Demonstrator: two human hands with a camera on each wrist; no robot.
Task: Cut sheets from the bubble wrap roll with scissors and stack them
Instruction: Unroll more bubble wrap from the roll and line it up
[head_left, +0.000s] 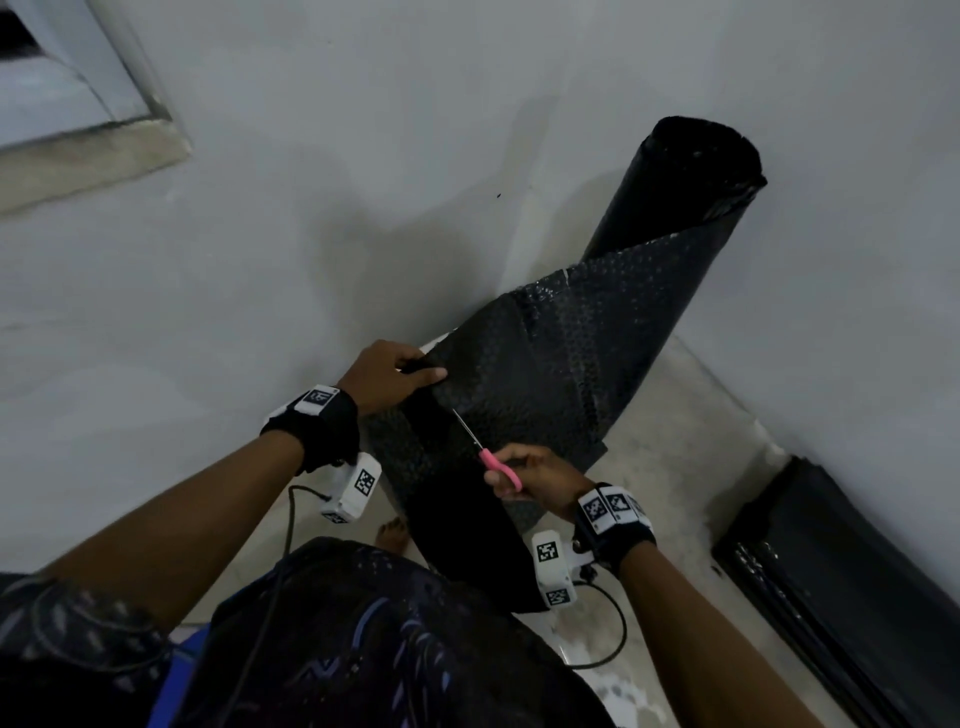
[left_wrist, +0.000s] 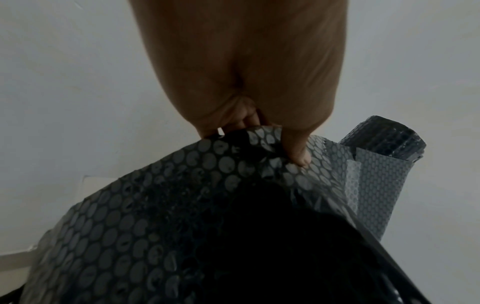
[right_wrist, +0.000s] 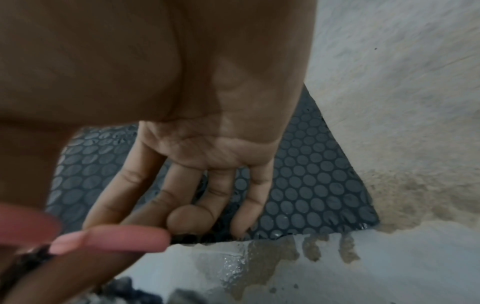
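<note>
bubble wrap hangs between the hands, trailing from the roll beyond them. left hand pinches its top edge; right hand grips pink scissors, blades in the sheet. it looks light, floppy and slick, so hold it taut near the cut.

A bare, unfinished corner of a building is shown, such as a storeroom or back room; which kind cannot be told. Plain grey plastered walls are seen, with a rough concrete window sill set into one of them. The floor is of pale, stained cement, and patchy, flaking paint is seen at the foot of the wall. A black roll of packing wrap is leaned in the corner.
</note>
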